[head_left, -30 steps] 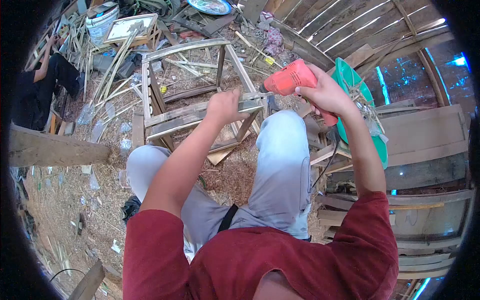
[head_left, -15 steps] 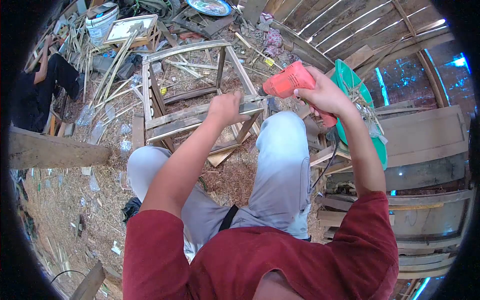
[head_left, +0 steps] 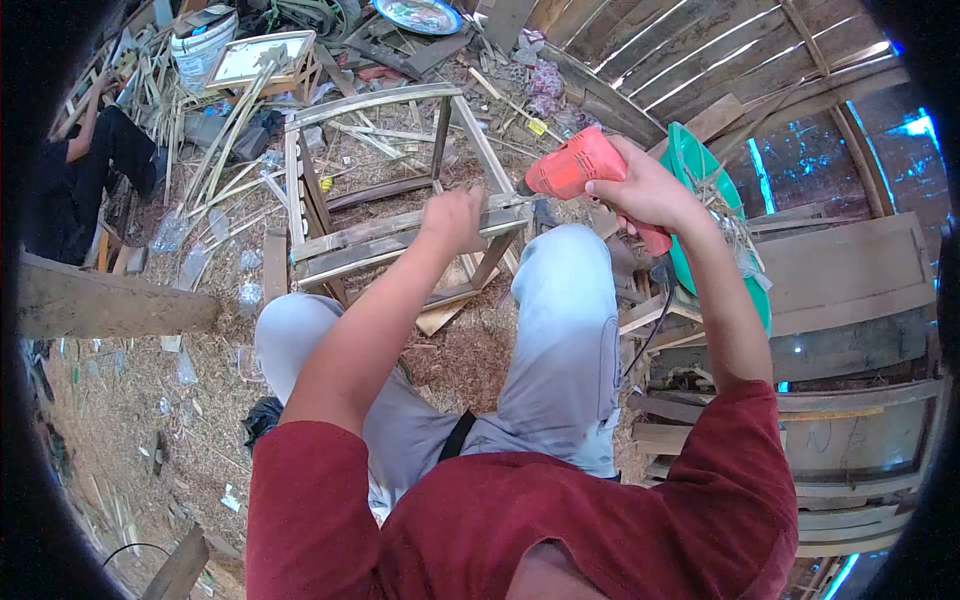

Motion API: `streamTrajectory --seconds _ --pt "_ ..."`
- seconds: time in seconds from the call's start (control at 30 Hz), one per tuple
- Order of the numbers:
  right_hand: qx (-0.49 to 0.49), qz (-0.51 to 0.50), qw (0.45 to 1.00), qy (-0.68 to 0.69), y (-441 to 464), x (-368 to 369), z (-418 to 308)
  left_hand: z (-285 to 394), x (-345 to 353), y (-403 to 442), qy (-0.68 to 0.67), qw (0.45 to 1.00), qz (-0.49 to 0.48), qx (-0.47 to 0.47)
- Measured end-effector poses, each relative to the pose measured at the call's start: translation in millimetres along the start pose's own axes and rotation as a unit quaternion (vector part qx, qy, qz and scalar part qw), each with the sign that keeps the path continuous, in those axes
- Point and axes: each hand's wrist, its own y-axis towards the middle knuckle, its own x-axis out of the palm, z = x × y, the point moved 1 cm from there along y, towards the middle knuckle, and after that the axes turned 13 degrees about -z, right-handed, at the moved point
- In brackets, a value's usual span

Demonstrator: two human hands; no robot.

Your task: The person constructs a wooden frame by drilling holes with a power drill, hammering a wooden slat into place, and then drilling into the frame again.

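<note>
My right hand (head_left: 648,188) is wrapped round the handle of a red power drill (head_left: 577,165). The drill points left, and its chuck is at the right end of a wooden frame (head_left: 370,228); whether the bit is in the wood I cannot make out. My left hand (head_left: 457,215) grips the frame's near rail, left of the drill, with its fingers curled over the far side. The frame, built of thin slats, stands on the ground in front of my knees. From the drill's handle a dark cord (head_left: 655,325) hangs down beside my right knee.
A green basin (head_left: 690,160) holding sticks stands to the right, beside stacked wooden panels (head_left: 850,270). A thick beam (head_left: 120,300) juts in at left. Beyond it sits another person (head_left: 90,180). Wood strips, a white bucket (head_left: 203,50) and shavings lie behind the frame.
Almost nothing differs. The drill and my right hand have shifted very slightly, still at the same corner of the frame; my left hand stays on the rail.
</note>
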Motion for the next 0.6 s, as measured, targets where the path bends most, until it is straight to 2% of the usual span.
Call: streamTrajectory --seconds 0.6 --pt "0.035 -0.025 0.997 -0.057 9.1 -2.6 -17.7 2.5 -3.4 -1.1 -0.012 1.000 -0.015 -0.008"
